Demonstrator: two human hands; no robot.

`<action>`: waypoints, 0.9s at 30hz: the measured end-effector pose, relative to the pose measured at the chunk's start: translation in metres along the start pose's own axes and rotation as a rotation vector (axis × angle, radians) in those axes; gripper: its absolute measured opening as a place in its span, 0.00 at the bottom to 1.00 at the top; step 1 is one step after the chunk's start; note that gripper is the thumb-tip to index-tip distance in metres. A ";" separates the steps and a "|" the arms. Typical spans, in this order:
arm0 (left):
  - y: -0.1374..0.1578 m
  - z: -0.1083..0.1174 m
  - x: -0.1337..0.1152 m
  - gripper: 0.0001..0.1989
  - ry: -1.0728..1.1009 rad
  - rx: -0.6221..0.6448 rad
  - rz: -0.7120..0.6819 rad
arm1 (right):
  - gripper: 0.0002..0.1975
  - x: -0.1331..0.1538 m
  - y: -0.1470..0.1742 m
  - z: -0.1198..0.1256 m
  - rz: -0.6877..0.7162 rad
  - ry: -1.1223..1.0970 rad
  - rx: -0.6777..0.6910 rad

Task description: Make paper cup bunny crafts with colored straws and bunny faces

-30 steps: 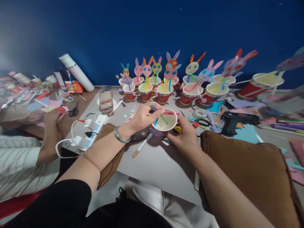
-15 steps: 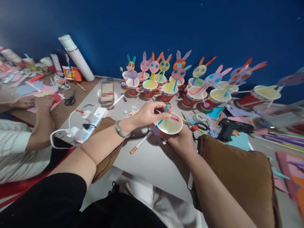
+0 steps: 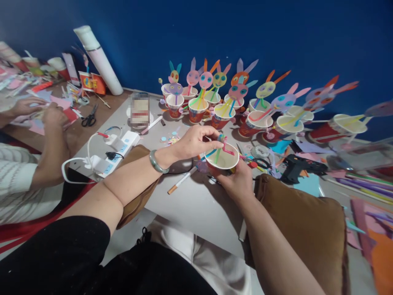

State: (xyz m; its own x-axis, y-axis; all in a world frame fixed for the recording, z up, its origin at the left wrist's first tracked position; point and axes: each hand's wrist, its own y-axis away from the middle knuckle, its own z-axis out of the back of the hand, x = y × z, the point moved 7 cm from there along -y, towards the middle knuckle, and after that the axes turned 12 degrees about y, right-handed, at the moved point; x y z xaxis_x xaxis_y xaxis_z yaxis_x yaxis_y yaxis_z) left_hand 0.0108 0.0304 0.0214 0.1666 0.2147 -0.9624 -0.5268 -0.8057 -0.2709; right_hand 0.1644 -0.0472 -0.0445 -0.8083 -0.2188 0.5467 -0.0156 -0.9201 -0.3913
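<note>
A paper cup (image 3: 225, 161) is tilted toward me, its pale inside showing. My right hand (image 3: 239, 182) wraps round its near right side. Coloured straws (image 3: 218, 155) in green, pink and blue run from the cup's inside and meet above its far rim. There my left hand (image 3: 199, 143), with a bangle at the wrist, pinches the joined straw tops between thumb and fingers. Beneath my left hand, a purplish paper piece (image 3: 202, 166) lies partly hidden beside the cup. A marker (image 3: 182, 180) with an orange-brown end rests on the table nearby.
Several cups with paper rabbit heads (image 3: 198, 110) line the blue wall. To the right are a black glue gun (image 3: 302, 167), a tape roll (image 3: 260, 151) and a brown cushion (image 3: 302, 229). A power strip (image 3: 121, 153) lies left. Another person's hands (image 3: 55, 114) handle paper near scissors (image 3: 90, 116).
The view has shifted slightly. My left hand still pinches the straw tops, which now stand a little higher above the cup. The other person's hands have risen from the paper.
</note>
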 end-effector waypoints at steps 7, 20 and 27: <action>0.000 -0.003 -0.003 0.12 0.004 0.026 0.006 | 0.20 0.001 0.003 -0.001 -0.017 -0.015 -0.001; -0.001 0.001 0.008 0.15 0.074 0.019 -0.006 | 0.24 0.009 0.002 0.002 0.021 0.021 -0.021; -0.002 -0.005 0.009 0.10 0.042 0.160 -0.040 | 0.22 0.013 0.002 0.000 0.034 0.011 -0.010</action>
State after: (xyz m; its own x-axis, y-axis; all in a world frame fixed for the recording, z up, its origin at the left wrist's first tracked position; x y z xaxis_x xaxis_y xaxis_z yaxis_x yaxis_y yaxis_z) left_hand 0.0179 0.0316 0.0132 0.2234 0.2191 -0.9498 -0.6443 -0.6980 -0.3126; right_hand 0.1541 -0.0513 -0.0383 -0.8148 -0.2461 0.5249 0.0057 -0.9088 -0.4172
